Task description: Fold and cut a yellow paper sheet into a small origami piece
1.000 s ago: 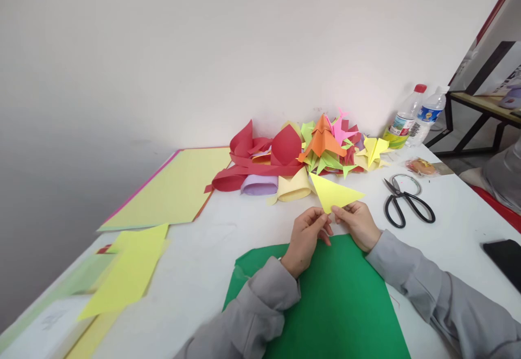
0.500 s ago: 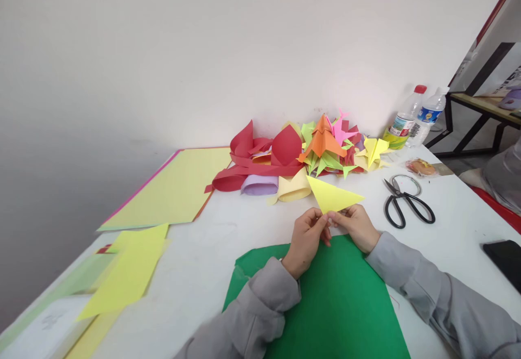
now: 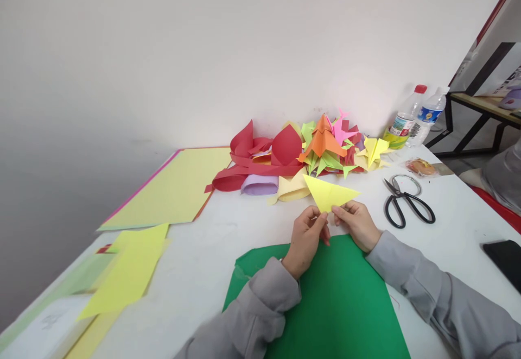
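Note:
A yellow paper triangle (image 3: 329, 191) is held up in front of me, its long edge on the far side and its point toward me. My left hand (image 3: 307, 235) pinches it at the lower point, thumb on top. With thumb and fingers my right hand (image 3: 355, 222) grips its lower right edge, a little apart from the left hand. Beneath both hands lies a large green sheet (image 3: 337, 294) on the white table (image 3: 195, 272).
Folded paper shapes (image 3: 325, 142) and red paper pieces (image 3: 285, 147) pile against the wall. Black-handled scissors (image 3: 407, 204) lie at right near tape (image 3: 409, 184), bottles (image 3: 402, 120) and a phone (image 3: 502, 261). Large sheets (image 3: 175, 190) and yellow paper (image 3: 126, 272) lie at left.
The yellow triangle has shifted slightly to the left. My right thumb has slid up along its edge, away from my left thumb. The left hand has hardly moved.

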Demonstrator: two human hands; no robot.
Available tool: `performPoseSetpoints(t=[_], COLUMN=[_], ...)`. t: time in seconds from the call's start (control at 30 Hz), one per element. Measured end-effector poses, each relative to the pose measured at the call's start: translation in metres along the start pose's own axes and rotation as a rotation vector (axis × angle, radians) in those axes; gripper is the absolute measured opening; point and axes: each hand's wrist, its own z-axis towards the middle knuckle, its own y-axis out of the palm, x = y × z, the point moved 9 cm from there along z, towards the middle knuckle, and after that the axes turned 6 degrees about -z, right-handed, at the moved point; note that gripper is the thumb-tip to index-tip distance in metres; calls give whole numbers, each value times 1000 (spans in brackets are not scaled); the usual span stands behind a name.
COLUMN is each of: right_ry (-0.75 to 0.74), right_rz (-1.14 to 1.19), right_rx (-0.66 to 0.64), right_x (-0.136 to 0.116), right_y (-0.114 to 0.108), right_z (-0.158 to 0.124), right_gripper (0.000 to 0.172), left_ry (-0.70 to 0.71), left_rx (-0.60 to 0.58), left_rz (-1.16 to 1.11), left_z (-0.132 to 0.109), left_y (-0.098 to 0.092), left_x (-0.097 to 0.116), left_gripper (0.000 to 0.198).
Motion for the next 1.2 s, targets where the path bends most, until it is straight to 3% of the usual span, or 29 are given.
performPoseSetpoints(t=[0.63, 0.93, 1.2], right_ry=[29, 20, 17], right_rz=[-52, 14, -41], right_rx=[-70, 2, -56], right_x=[3, 5, 6], right_y=[5, -2, 2], right_z=[0, 1, 1], right_gripper=[40, 39, 42], left_ry=[-28, -65, -36], left_rx=[29, 14, -53], left_rz=[20, -9, 20], left_z=[1, 1, 0], left_y=[-3, -1, 6], left_x=[-2, -3, 1], left_gripper=[36, 32, 30])
